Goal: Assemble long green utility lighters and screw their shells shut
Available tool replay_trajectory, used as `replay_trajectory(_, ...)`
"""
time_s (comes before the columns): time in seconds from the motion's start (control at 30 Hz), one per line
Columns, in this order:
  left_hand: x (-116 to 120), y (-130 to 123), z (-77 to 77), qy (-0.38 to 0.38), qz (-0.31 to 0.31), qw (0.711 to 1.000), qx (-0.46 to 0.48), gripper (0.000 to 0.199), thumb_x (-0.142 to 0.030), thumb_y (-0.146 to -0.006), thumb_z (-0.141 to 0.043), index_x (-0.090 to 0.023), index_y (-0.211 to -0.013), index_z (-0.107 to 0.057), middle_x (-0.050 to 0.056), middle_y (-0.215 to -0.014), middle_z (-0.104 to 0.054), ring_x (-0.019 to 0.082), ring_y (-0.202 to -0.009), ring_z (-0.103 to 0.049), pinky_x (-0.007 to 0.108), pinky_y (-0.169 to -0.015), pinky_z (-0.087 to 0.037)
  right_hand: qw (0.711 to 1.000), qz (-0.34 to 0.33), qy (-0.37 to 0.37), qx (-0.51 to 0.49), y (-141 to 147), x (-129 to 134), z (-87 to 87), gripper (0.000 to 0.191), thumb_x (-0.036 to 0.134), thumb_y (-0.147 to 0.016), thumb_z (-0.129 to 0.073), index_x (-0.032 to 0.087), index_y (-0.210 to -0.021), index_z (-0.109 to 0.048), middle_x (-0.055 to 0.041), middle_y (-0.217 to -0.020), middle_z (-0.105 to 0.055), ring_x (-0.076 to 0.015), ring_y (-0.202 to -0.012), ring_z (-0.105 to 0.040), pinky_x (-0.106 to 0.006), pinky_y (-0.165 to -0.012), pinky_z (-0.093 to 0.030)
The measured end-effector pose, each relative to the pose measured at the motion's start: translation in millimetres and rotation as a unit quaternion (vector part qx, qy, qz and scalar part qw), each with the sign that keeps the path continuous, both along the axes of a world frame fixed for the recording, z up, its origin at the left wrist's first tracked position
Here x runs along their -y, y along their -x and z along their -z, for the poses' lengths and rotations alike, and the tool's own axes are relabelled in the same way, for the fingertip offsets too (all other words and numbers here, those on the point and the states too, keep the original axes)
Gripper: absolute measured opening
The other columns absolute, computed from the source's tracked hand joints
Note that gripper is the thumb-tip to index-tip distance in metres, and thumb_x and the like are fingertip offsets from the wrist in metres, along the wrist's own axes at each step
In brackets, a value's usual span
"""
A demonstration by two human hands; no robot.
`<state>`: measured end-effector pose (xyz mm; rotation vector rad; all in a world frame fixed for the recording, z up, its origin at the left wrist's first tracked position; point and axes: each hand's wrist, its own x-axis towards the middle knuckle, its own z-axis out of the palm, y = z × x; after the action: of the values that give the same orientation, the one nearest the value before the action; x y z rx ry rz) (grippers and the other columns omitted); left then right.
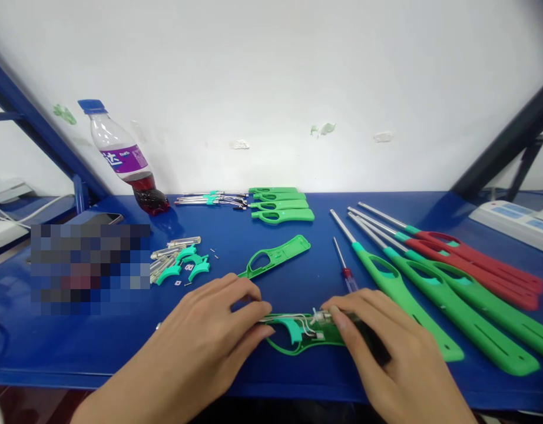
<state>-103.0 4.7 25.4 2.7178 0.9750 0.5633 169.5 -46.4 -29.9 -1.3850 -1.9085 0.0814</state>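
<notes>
An opened green utility lighter half-shell (293, 347) lies between my hands near the table's front edge. In it sit a teal trigger (292, 330), thin white wires and a clear fuel tank (323, 316) with its valve. My left hand (222, 330) pinches the neck end, thumb against fingers. At the other end, my right hand (377, 341) grips the shell and the tank, hiding much of both. Beyond my left hand rests the other green half-shell (282, 253), inner side up. A screwdriver (347, 274) with a clear purple handle points away just beyond my right hand.
Assembled lighters, green (404, 294) and red (483, 268), lie at right. Green shells (282, 216) and metal nozzle rods (209, 199) line the back. Loose triggers (198, 268) and clear tanks (165, 259) lie at left, with a drink bottle (125, 159) behind. A power strip (514, 221) stands far right.
</notes>
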Motion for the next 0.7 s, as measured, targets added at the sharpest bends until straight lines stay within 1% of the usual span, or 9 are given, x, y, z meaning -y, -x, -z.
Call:
replay_trajectory(0.07, 1, -6, 2.4, -0.008, 0.007, 1.000, 0.009, 0.015, -0.030, -0.114, -0.058, -0.028, -0.122, -0.071, 0.003, -0.118, -0.069, 0.023, -0.106, -0.067, 0.040, -0.095, -0.055, 1.000, 0.002, 0.000, 0.000, 1, -1, -0.4, 0.016, 0.028, -0.111, -0.056, 0.030, -0.115, -0.071, -0.0013, -0.105, -0.076, -0.0195, -0.093, -0.075, -0.034, -0.083, -0.061)
replay_trajectory(0.13, 3, -12, 5.4, -0.009, 0.014, 1.000, 0.006, 0.017, -0.031, -0.113, -0.061, -0.028, -0.128, -0.068, 0.004, -0.120, -0.068, 0.025, -0.108, -0.067, 0.044, -0.099, -0.055, 1.000, 0.007, 0.001, 0.000, 1, -1, -0.7, 0.017, 0.028, -0.111, -0.055, 0.029, -0.114, -0.072, -0.0021, -0.106, -0.076, -0.0199, -0.094, -0.075, -0.034, -0.084, -0.061)
replay_trajectory(0.23, 6, -18, 9.9, -0.013, 0.016, 1.000, -0.004, 0.016, -0.025, -0.112, -0.060, -0.026, -0.126, -0.068, 0.005, -0.120, -0.066, 0.027, -0.107, -0.067, 0.052, -0.102, -0.057, 1.000, 0.012, 0.008, 0.008, 0, -1, -0.6, 0.019, 0.029, -0.111, -0.056, 0.029, -0.115, -0.074, -0.0032, -0.109, -0.075, -0.0204, -0.096, -0.075, -0.035, -0.083, -0.063)
replay_trajectory(0.37, 8, -20, 14.2, 0.001, 0.015, 1.000, -0.001, 0.015, -0.017, -0.111, -0.058, -0.024, -0.118, -0.068, 0.006, -0.116, -0.065, 0.026, -0.101, -0.066, 0.053, -0.098, -0.059, 1.000, 0.008, 0.014, 0.020, -2, 0, -0.1, 0.021, 0.029, -0.110, -0.056, 0.028, -0.116, -0.077, -0.0046, -0.110, -0.075, -0.0212, -0.096, -0.076, -0.035, -0.083, -0.064)
replay_trajectory(0.6, 9, -20, 17.4, 0.002, 0.015, 1.000, -0.020, 0.015, -0.016, -0.112, -0.054, -0.023, -0.115, -0.067, 0.007, -0.118, -0.064, 0.028, -0.101, -0.066, 0.054, -0.096, -0.059, 0.999, 0.003, 0.025, 0.022, -2, -1, -1.6, 0.023, 0.028, -0.110, -0.055, 0.030, -0.110, -0.077, -0.0057, -0.111, -0.072, -0.0222, -0.099, -0.075, -0.036, -0.082, -0.065)
replay_trajectory(0.7, 9, -20, 18.9, 0.014, 0.007, 1.000, -0.021, 0.015, -0.015, -0.111, -0.054, -0.023, -0.115, -0.067, 0.007, -0.119, -0.063, 0.027, -0.100, -0.065, 0.053, -0.096, -0.060, 0.999, 0.005, 0.029, 0.027, -4, 0, -0.9, 0.025, 0.028, -0.110, -0.054, 0.031, -0.111, -0.079, -0.0050, -0.111, -0.071, -0.0212, -0.097, -0.075, -0.034, -0.078, -0.064)
